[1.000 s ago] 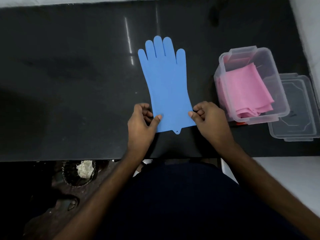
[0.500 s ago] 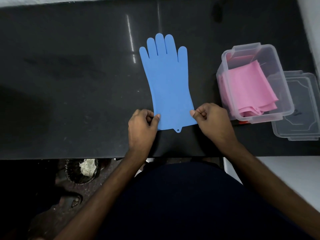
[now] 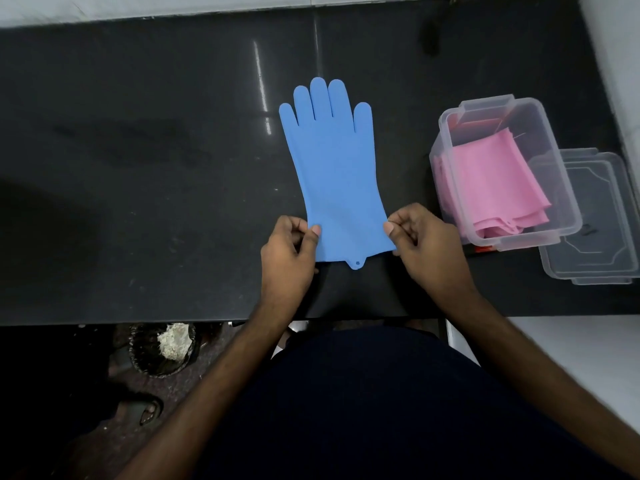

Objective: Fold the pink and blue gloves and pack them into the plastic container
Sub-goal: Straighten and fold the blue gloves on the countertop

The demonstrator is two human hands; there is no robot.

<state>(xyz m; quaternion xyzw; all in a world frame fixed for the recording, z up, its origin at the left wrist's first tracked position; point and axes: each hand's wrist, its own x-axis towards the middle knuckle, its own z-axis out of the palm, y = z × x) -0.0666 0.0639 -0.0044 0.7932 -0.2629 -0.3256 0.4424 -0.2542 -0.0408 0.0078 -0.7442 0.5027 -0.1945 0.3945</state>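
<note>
A blue glove [image 3: 335, 171] lies flat on the black table [image 3: 138, 168], fingers pointing away from me. My left hand [image 3: 289, 251] pinches the cuff's left corner between thumb and curled fingers. My right hand [image 3: 424, 245] pinches the cuff's right corner the same way. To the right stands the clear plastic container [image 3: 446, 143], and folded pink gloves [image 3: 495, 185] lie inside it.
The container's clear lid [image 3: 599, 230] lies flat right of the container, near the table's right end. The table's front edge runs just below my hands. A dark bin [image 3: 162, 348] stands on the floor at lower left, and a sandalled foot [image 3: 145, 410] shows there too.
Both hands stay at the cuff corners and the glove has hardly shifted. Fingers have curled tighter, with thumbs now on top of the cuff edges.
</note>
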